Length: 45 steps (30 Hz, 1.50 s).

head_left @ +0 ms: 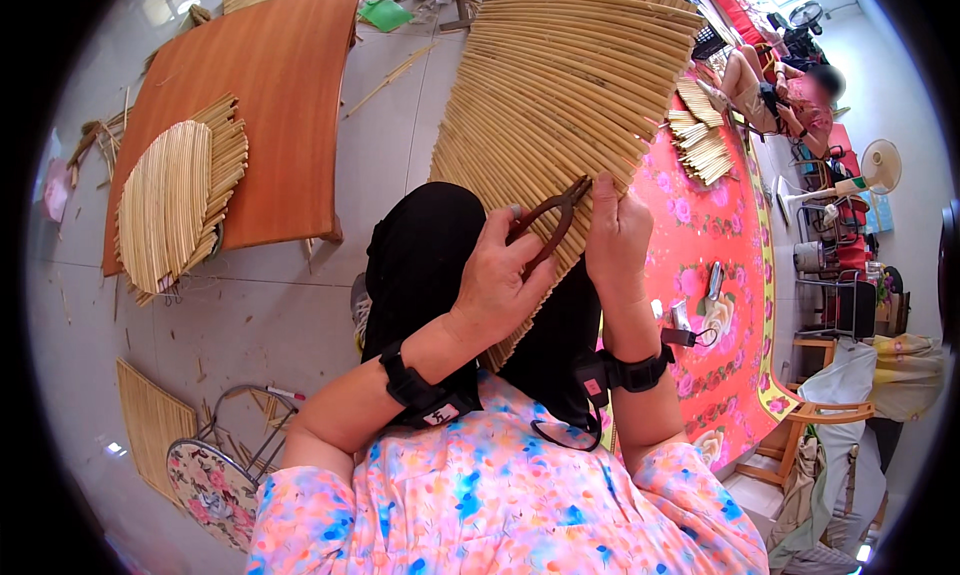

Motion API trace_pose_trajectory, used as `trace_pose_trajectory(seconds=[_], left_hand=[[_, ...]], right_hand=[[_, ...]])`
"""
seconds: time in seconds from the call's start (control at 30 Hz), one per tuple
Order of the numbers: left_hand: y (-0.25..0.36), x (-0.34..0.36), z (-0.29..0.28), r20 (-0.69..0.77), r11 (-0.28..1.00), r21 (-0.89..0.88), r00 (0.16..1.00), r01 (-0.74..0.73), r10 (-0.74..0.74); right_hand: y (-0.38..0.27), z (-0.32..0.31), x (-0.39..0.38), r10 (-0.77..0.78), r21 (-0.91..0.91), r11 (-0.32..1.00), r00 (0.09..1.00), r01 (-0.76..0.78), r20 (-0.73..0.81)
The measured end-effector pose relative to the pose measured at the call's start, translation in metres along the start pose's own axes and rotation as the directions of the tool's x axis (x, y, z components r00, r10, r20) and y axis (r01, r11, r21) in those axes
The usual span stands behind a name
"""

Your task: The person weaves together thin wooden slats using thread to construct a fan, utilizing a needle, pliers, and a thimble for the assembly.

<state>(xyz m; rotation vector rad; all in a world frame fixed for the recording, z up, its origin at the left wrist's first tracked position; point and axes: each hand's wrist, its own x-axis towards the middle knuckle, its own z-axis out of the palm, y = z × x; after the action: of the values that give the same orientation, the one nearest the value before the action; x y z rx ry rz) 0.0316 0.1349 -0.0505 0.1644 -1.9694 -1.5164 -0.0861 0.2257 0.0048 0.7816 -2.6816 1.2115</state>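
A fan-shaped panel of slender tan sticks [540,85] lies slanted over my black-trousered lap. My left hand [505,280] is closed round the handles of rust-brown pliers [567,213], whose jaws are at the panel near its right edge, just beside my right fingertips. My right hand [618,237] grips that right edge, thumb on top; its other fingers are partly hidden. Whether the jaws hold a stick is too small to tell.
A wooden table [280,55] at upper left bears a stick panel [165,205]. A floral stool [210,490] stands lower left. Right are a pink floral covering [680,235] with stick pieces and tools, a fan [880,167], chairs, and a seated person [800,100].
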Motion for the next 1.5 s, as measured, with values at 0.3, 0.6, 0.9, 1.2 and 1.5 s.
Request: trace_pose_trajectory(seconds=[0.3,0.6,0.9,1.2,1.5], left_hand=[[0.001,0.005,0.004,0.072,0.998,-0.025,0.996,0.052,-0.051],[0.011,0.0,-0.028,0.062,0.999,0.038,0.997,0.039,-0.041],[0.017,0.012,-0.115,0.155,0.952,-0.042,0.943,0.303,-0.293],[-0.04,0.014,-0.207,0.351,0.671,-0.111,0.661,0.733,-0.663],[-0.232,-0.022,-0.262,-0.329,0.19,0.905,0.91,0.38,-0.252]], right_hand=[[-0.007,0.001,-0.001,-0.012,-0.027,1.0,0.999,0.011,-0.038],[-0.027,0.003,-0.006,-0.02,-0.046,0.999,1.0,0.019,-0.021],[-0.022,0.007,0.005,-0.024,-0.011,1.0,0.999,0.024,-0.036],[-0.012,0.0,0.003,0.002,0.109,0.994,1.0,0.0,-0.011],[-0.024,-0.003,-0.001,0.068,0.155,0.985,0.996,-0.076,0.056]])
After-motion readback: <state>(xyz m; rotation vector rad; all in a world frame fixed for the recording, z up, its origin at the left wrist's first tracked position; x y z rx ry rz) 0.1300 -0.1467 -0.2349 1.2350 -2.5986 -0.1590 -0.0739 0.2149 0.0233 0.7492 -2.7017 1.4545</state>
